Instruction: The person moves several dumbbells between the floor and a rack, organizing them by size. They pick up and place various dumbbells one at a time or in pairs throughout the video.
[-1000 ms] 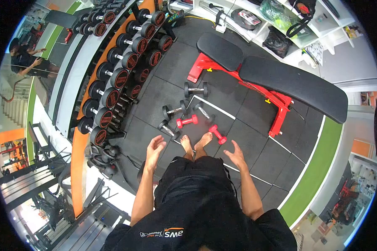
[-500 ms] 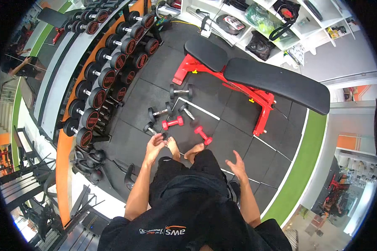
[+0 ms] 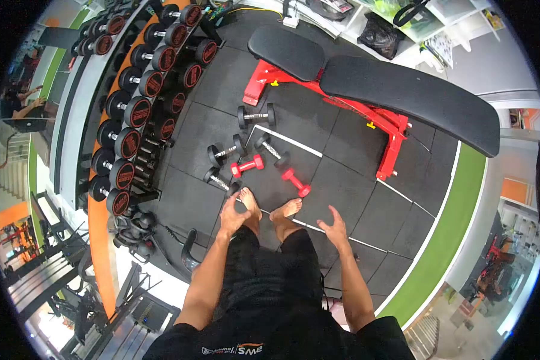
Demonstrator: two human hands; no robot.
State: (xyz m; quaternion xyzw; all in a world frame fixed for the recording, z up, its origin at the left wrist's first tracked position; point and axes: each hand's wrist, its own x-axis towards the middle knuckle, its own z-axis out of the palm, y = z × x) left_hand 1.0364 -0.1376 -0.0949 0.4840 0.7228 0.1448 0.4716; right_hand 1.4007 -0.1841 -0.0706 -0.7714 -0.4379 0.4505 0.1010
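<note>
My left hand hangs in front of me with thumb and fingers apart, holding nothing. To its right, my right hand is likewise empty and spread. Closest to the left hand in view is a black dumbbell with a chrome handle on the floor. A red dumbbell lies just beyond it, and a second red dumbbell rests ahead of my feet. More black dumbbells lie farther off: one at the left, one in the middle and one near the bench.
A black padded bench with a red frame stands at the far right. The dumbbell rack runs along the left, loaded with several dumbbells. Kettlebells sit by its near end. White shelves hold bags at the back. Dark mats cover the floor.
My right hand has shifted slightly inward and my left hand lower and to the right in view. The view has tilted, bringing more of my legs into sight. The dumbbells stay put on the floor.
</note>
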